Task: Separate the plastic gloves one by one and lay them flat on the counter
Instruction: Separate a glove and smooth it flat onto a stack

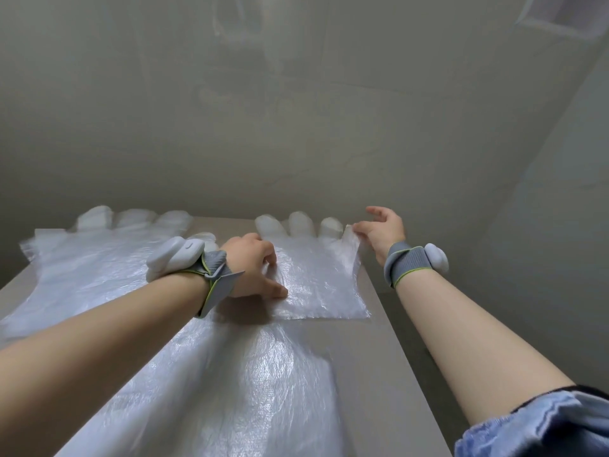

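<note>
Three clear plastic gloves lie flat on the beige counter (379, 357). One glove (323, 278) lies at the far right, its fingers against the wall. My left hand (253, 268) presses down on that glove's left side with fingertips and thumb. My right hand (382, 229) touches the glove's far right edge near its thumb part, fingers relaxed. A second glove (89, 268) lies at the far left. A third glove (237, 384) is spread in the near middle, partly under my left forearm.
A pale wall (296, 127) rises right behind the counter. The counter's right edge (405, 357) drops to a darker gap beside another wall. Both wrists wear grey bands with white devices.
</note>
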The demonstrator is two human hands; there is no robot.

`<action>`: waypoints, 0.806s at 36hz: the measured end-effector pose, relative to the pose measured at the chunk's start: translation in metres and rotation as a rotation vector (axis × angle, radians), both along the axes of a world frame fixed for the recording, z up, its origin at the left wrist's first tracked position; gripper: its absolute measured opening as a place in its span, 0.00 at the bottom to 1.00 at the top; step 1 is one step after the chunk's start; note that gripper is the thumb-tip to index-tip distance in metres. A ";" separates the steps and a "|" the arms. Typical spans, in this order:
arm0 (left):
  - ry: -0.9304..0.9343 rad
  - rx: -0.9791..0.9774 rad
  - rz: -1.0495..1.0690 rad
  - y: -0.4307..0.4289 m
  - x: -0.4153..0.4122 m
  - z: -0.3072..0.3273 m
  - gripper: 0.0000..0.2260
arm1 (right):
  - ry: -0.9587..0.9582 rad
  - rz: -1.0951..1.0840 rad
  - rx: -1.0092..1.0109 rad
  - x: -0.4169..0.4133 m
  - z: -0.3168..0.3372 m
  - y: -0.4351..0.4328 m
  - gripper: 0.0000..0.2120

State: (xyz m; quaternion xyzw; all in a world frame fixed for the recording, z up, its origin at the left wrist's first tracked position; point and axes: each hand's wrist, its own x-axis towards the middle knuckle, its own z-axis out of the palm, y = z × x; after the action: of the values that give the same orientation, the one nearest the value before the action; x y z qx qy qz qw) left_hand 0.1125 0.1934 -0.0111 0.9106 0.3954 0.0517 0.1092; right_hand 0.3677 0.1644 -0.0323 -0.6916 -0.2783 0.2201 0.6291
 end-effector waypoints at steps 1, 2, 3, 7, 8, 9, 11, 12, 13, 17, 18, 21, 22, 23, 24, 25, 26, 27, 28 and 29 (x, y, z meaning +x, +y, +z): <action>-0.004 0.000 0.000 0.000 0.000 0.000 0.26 | -0.008 -0.022 0.010 0.003 -0.001 0.003 0.24; -0.007 0.000 -0.002 0.000 0.000 0.000 0.26 | -0.009 -0.039 0.014 0.007 -0.001 0.004 0.24; -0.009 -0.001 -0.002 0.000 0.000 -0.001 0.25 | -0.013 -0.053 0.017 0.011 -0.003 0.005 0.25; -0.017 -0.001 0.000 0.002 0.000 -0.002 0.26 | -0.093 -0.100 -0.050 0.022 -0.008 -0.003 0.26; -0.016 0.001 0.000 0.002 0.000 -0.002 0.26 | -0.132 -0.103 -0.073 0.024 -0.009 -0.006 0.26; -0.015 0.004 -0.002 0.003 0.000 -0.003 0.26 | -0.178 -0.099 -0.092 0.025 -0.010 -0.010 0.26; -0.014 0.006 0.003 0.003 0.000 -0.003 0.26 | -0.278 -0.058 -0.129 0.023 -0.010 -0.018 0.25; -0.014 0.005 0.005 0.002 0.001 -0.003 0.26 | -0.322 -0.025 -0.129 0.021 -0.010 -0.022 0.24; -0.014 0.007 0.008 0.002 0.001 -0.002 0.26 | -0.365 0.010 -0.122 0.017 -0.009 -0.026 0.23; -0.006 -0.002 0.024 -0.001 0.001 0.000 0.26 | -0.507 0.125 -0.110 -0.004 -0.002 -0.050 0.20; -0.001 -0.008 0.033 -0.002 0.001 0.001 0.26 | -0.519 0.142 -0.107 -0.009 0.000 -0.057 0.20; -0.003 -0.011 0.054 -0.007 0.002 0.004 0.24 | -0.547 0.198 -0.109 -0.023 0.008 -0.076 0.19; -0.042 -0.028 0.061 -0.008 0.002 0.006 0.24 | -0.549 0.210 -0.110 -0.028 0.012 -0.081 0.18; -0.111 -0.065 0.077 -0.010 0.002 0.008 0.22 | -0.548 0.218 -0.110 -0.033 0.015 -0.087 0.18; -0.200 -0.109 0.099 -0.013 0.001 0.012 0.20 | -0.546 0.228 -0.111 -0.039 0.018 -0.092 0.18; -0.293 -0.139 0.119 -0.012 0.001 0.015 0.18 | -0.541 0.240 -0.109 -0.044 0.018 -0.095 0.18; -0.375 -0.149 0.130 -0.017 -0.001 0.021 0.15 | -0.534 0.254 -0.106 -0.051 0.022 -0.103 0.17; -0.438 -0.143 0.136 -0.022 -0.004 0.028 0.13 | -0.527 0.269 -0.102 -0.057 0.026 -0.109 0.17; -0.481 -0.138 0.138 -0.027 -0.008 0.035 0.10 | -0.519 0.288 -0.099 -0.064 0.030 -0.118 0.17; -0.510 -0.134 0.135 -0.034 -0.014 0.041 0.09 | -0.513 0.312 -0.095 -0.071 0.035 -0.127 0.17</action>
State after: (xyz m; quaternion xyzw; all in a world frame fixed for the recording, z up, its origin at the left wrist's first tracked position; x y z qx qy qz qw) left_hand 0.0986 0.1595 0.0296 0.8305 0.4173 0.2600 0.2617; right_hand 0.2965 0.0371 0.0027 -0.7022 -0.5206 0.1451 0.4636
